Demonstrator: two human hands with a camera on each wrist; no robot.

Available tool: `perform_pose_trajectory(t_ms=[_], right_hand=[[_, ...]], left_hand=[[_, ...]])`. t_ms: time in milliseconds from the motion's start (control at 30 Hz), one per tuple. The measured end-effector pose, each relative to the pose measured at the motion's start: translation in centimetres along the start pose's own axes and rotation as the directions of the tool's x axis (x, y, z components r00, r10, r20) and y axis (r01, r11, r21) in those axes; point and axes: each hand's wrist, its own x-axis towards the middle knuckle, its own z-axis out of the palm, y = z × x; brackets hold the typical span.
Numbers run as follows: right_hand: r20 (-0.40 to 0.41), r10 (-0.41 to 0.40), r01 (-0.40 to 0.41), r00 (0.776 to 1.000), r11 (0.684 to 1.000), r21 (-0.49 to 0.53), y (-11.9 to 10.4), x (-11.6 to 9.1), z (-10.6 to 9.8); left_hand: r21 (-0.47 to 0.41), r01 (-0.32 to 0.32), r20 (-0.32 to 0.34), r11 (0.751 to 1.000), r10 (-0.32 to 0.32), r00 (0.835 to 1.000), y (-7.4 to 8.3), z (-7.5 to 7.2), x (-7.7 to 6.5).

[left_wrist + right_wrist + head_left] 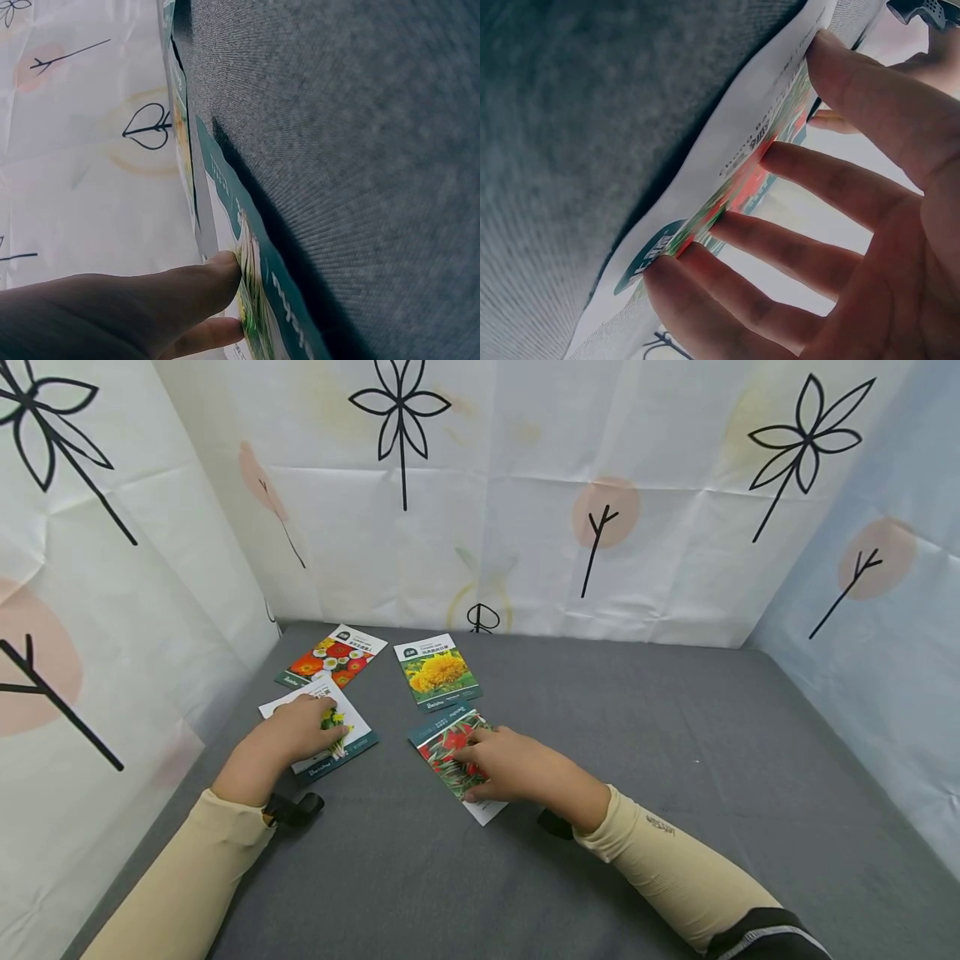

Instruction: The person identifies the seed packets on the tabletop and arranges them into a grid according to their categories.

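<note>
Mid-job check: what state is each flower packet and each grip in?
Left grip: resting on white packet
Right grip: spread, touching red-flower packet
White packet: face up, partly hidden
Red-flower packet: face up, partly hidden
Yellow-bloom packet: face up, neither grip on it
Mixed-flower packet: face up, near corner covered

Flower packets [437, 672]: smooth, paper-like. Table cover [637, 752]: matt, ribbed cloth. Backdrop [517, 552]: creased, cloth-like. Sleeves [191, 860]: matt cloth.
</note>
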Motion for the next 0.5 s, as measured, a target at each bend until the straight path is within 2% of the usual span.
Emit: perform_pose_trajectory(t_ms=[500], right_hand=[[-0.003, 0.043, -0.043, 0.999, 0.999, -0.002, 0.17, -0.3, 0.1]], left_hand=[[-0.004, -0.011, -0.013, 1.0, 0.011, 1.0, 0.08, -0.03, -0.12]])
